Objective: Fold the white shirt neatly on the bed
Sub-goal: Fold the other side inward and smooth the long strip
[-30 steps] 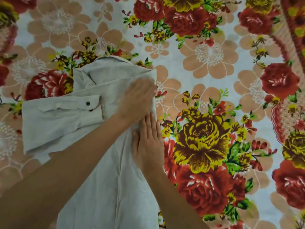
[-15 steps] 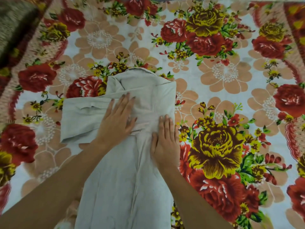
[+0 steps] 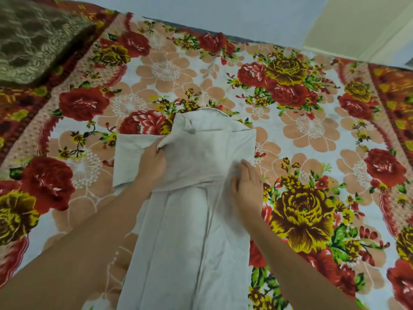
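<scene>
Shirt (image 3: 190, 231) is lying lengthwise on the floral bed sheet (image 3: 312, 135), collar at the far end | left hand (image 3: 153, 163) is gripping a bunched sleeve fold at the shirt's left side | right hand (image 3: 248, 184) is pressing flat, fingers together, on its right edge.

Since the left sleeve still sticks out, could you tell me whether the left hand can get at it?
Probably yes: the left hand already grips shirt fabric right beside the sleeve, with nothing lying between them.

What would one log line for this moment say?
stage: folding sleeve | left hand: pinching sleeve fold | right hand: flat on white shirt | surface: floral bedsheet
</scene>
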